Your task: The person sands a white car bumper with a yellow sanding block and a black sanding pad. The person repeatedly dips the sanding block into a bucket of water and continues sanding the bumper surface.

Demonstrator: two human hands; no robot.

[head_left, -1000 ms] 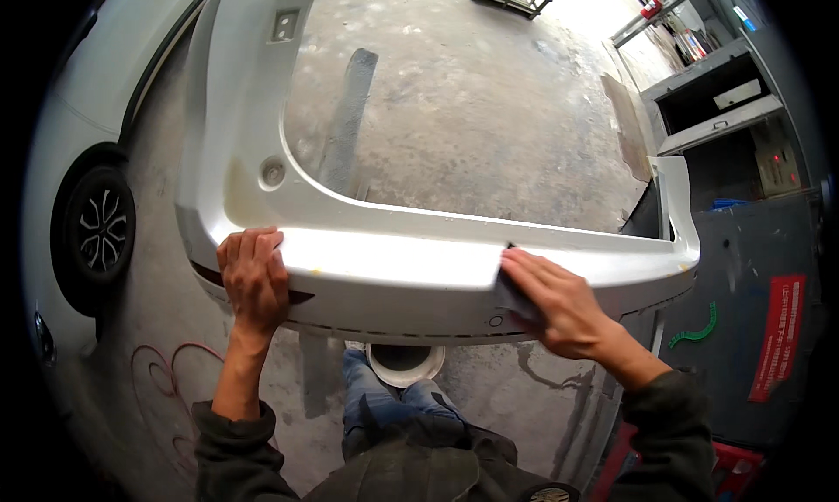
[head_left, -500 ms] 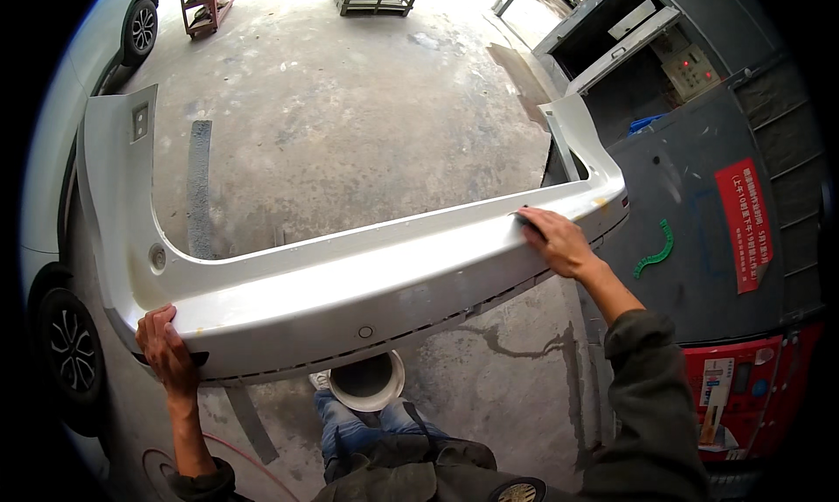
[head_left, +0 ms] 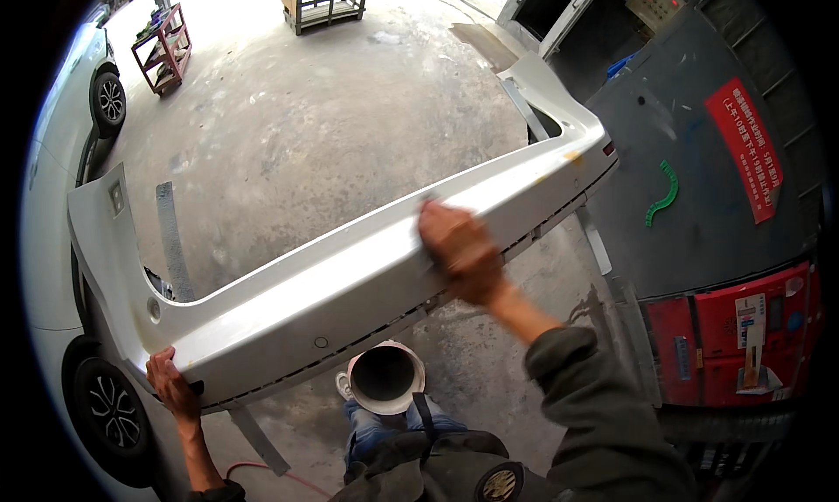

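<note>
A white car bumper [head_left: 288, 305] lies across in front of me, its ends curving away at far left and far right. My left hand [head_left: 172, 384] is closed over its near left corner, fingers on the top face. My right hand [head_left: 461, 247], smeared by motion, presses on the top ridge around the middle of the bumper. Under its fingers a small dark pad [head_left: 430, 254] shows only in part; its exact kind is hard to make out. Small yellowish patches mark the bumper near its right end.
A white bucket [head_left: 421, 388] stands by my legs below the bumper. To the left is a parked light-coloured car [head_left: 52, 205]; beyond stand a red cart [head_left: 163, 52] and a metal-framed crate [head_left: 330, 4]. Dark panels and a red cabinet [head_left: 743, 336] are on the right.
My right hand has slid left along the bumper from near its right end to about the middle. My left hand keeps its hold at the left corner. The whole view has tilted.
</note>
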